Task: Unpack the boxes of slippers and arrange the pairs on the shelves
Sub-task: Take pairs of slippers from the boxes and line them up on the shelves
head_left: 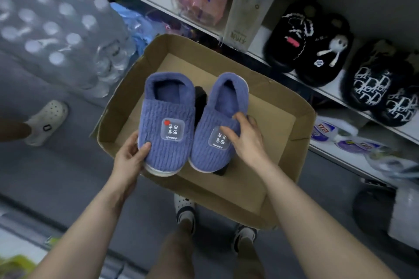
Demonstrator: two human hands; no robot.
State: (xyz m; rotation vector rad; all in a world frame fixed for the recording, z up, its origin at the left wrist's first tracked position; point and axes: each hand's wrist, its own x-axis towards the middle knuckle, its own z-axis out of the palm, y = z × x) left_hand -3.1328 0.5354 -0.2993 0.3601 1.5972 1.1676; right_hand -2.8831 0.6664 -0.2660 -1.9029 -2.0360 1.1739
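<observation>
Both forearms reach up from 6 o'clock. Left hand [130, 154] grips the toe of the left blue slipper [167, 115]; right hand [244, 138] curls over the side of the right blue slipper [217, 124]. The pair is held side by side above the open cardboard box [301, 124], long axes running 6 to 12, heels at 12. A shelf [333, 94] with black slippers [313, 45] lies toward 2 o'clock, nearer the right hand, so that arm probably leads.

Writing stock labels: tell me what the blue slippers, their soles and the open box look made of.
Blue slippers: soft ribbed knit or fleece, matte, by the ridged rows and fuzzy collar.
Soles: probably pale rubber or foam; only a smooth white edge shows.
Box: plain matte brown cardboard, creased walls.
</observation>
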